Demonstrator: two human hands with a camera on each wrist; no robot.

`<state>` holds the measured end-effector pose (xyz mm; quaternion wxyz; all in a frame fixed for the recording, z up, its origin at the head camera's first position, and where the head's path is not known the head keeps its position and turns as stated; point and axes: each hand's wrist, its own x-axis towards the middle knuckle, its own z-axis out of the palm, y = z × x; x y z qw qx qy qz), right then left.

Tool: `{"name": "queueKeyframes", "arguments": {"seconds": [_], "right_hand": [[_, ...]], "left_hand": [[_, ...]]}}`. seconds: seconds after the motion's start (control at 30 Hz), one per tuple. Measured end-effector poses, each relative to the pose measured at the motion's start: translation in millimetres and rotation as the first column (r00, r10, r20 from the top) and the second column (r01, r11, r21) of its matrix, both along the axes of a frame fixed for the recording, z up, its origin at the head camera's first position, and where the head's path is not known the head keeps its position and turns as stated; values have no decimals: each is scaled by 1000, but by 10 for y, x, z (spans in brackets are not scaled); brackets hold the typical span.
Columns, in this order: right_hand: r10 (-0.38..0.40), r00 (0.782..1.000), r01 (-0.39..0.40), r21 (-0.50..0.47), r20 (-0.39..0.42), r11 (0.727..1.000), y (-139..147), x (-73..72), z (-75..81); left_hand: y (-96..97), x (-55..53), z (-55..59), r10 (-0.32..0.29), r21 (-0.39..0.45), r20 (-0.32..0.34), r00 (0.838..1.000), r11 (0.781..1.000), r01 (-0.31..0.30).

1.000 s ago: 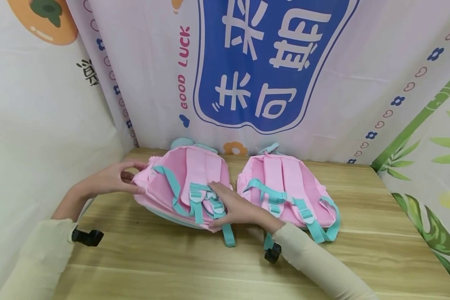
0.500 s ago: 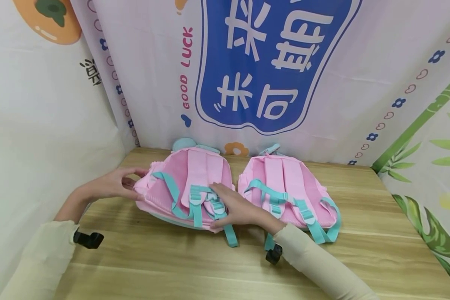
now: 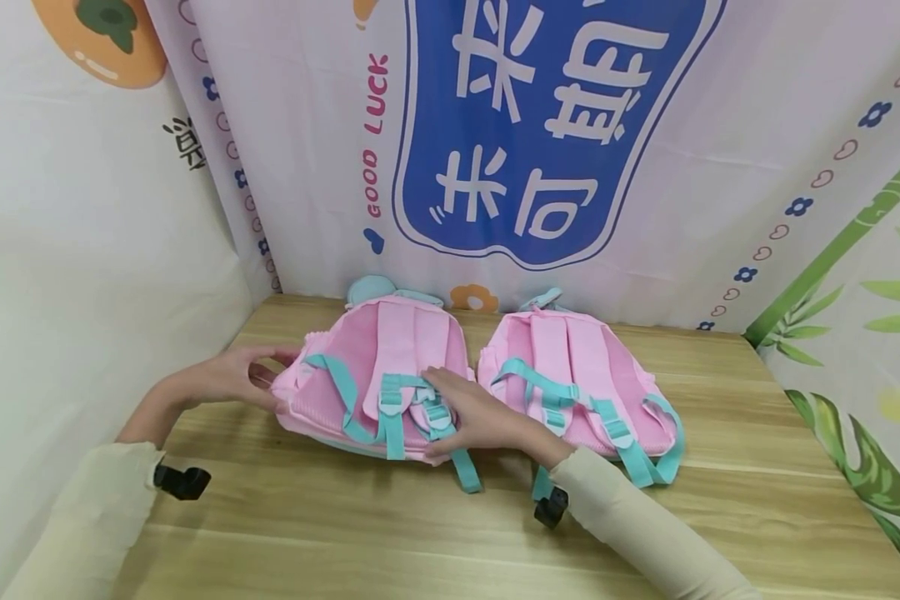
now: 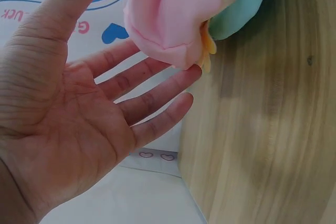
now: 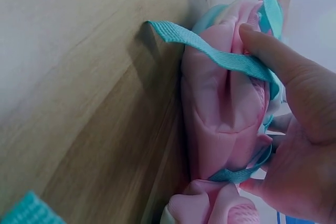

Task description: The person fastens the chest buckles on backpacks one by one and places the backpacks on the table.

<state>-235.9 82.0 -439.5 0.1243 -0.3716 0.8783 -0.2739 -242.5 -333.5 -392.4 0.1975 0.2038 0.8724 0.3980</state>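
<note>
Two pink backpacks with teal straps lie on the wooden table in the head view, padded shoulder straps facing up. At the left backpack (image 3: 360, 400), my left hand (image 3: 228, 375) touches the left side with fingertips. The left wrist view shows that hand's long fingers (image 4: 157, 90) spread and fairly straight against the pink fabric (image 4: 168, 19). My right hand (image 3: 480, 417) rests on the same backpack's lower right part, over its buckles. From the right wrist, its thumb (image 5: 273, 51) lies along the bag's bottom beside a teal strap (image 5: 220, 59); its other fingers are partly hidden.
The right backpack (image 3: 585, 383) lies close beside the left one, its loose teal straps hanging toward the front. Behind them hangs a printed cloth (image 3: 307, 167). White cloth walls stand left and right. Bare wooden table (image 3: 345, 533) extends in front.
The left backpack's left end has come down a little, and the bag has shifted slightly right. Both hands have moved along with it. The right backpack has stayed in place.
</note>
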Motion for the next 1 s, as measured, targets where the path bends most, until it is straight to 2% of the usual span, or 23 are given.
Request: {"name": "queueKeyframes", "arguments": {"seconds": [0.23, 0.47, 0.73, 1.0], "right_hand": [[10, 1000, -10, -2, -17, 1000, 46, -13, 3], [5, 1000, -5, 15, -27, 1000, 104, -16, 2], [-14, 999, 15, -27, 34, 1000, 166, -28, -1], [12, 1000, -11, -47, 25, 999, 225, -84, -49]], "left_hand": [[48, -8, -76, -31, -36, -13, 999, 999, 30], [114, -20, -116, -33, -55, 6, 999, 998, 34], [200, -59, -156, -31, -48, 48, 998, 998, 33], [265, -65, -242, -36, -57, 49, 998, 998, 39]]}}
